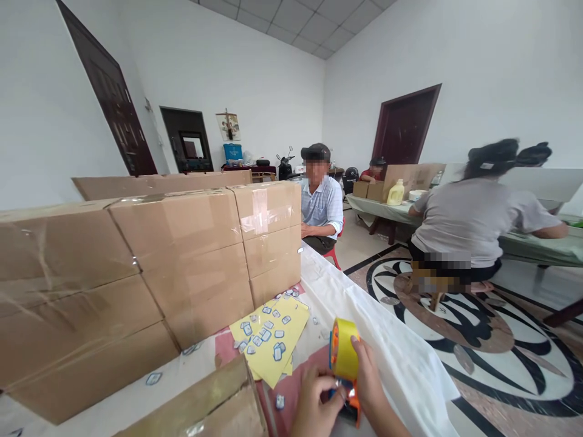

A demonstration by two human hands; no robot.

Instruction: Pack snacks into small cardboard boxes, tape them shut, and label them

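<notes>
My right hand (pixel 374 383) is wrapped round a tape dispenser (pixel 351 394) with orange and blue parts, which carries a roll of yellowish packing tape (pixel 347 351). Thumb and fingers of my left hand (pixel 316 400) pinch together at the lower front of the dispenser, where the tape comes off; the exact grip on the tape is partly hidden by the fingers. Left of my hands lies a taped cardboard box (pixel 214 406) near the table's front. Beyond it are yellow sheets (pixel 269 340) with several small blue-edged white labels scattered on top.
Stacked, taped cardboard boxes (pixel 191 261) form a wall along the table's left. A white cloth (pixel 339 291) covers the table and hangs over its right edge. A seated person (pixel 322 200) faces the far end; another person (pixel 464 206) sits at a side table at right.
</notes>
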